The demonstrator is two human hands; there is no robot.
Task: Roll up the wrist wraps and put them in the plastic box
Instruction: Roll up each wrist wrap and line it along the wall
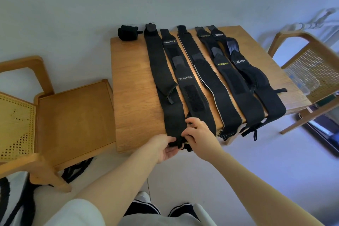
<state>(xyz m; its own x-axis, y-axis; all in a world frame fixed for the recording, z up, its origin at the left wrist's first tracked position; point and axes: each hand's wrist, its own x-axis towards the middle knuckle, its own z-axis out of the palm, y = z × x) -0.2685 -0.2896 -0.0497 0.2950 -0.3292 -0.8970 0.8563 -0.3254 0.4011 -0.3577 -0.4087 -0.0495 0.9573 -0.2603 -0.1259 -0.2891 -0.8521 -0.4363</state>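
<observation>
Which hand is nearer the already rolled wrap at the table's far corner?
Left, narrowly. The left hand pinches a wrap end at the near table edge, on the same side as the rolled wrap. The right hand grips the same end, slightly farther toward the other side.

Both hands (166,147) (199,132) forward — fingers pinching.

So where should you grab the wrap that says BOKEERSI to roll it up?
Take the BOKEERSI wrap by its near end, coming from the table edge closest to the person. It lies flat and lengthwise, that end reaches the edge, and both hands are already there pinching the neighbouring wrap.
</observation>
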